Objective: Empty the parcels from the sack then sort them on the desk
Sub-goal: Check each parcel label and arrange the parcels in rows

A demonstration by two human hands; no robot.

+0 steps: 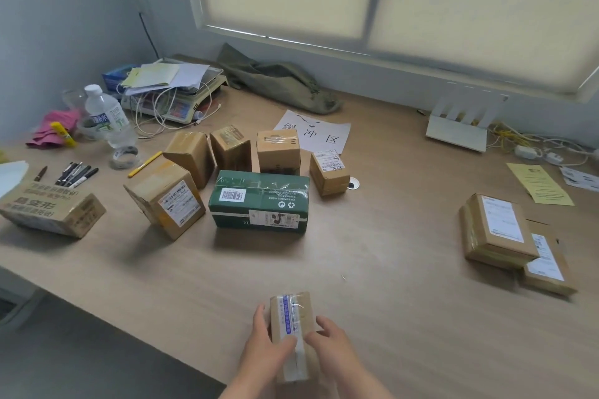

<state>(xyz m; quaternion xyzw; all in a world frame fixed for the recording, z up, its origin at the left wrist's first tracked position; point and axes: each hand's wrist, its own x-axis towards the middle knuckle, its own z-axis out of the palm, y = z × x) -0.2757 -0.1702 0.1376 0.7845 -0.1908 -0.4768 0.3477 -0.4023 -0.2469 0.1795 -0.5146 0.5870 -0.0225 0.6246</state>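
Both hands hold a small brown parcel (pixel 293 317) with blue-printed tape near the desk's front edge: my left hand (pixel 264 347) on its left side, my right hand (pixel 334 347) on its right. The olive sack (pixel 278 82) lies limp at the back of the desk (pixel 389 269) under the window. A green parcel (pixel 259 201) sits mid-desk with several brown parcels around it, among them a tilted one (pixel 167 201) to its left and a small one (pixel 329 173) to its right. Two flat parcels (pixel 499 232) are stacked at the right.
A white sheet with characters (pixel 319 134) lies behind the parcels. At the left: a long carton (pixel 52 210), pens (pixel 76 173), a water bottle (pixel 105 112), a scale under papers (pixel 168 87). At the right: a white router (pixel 457 128), cables, yellow paper (pixel 539 185).
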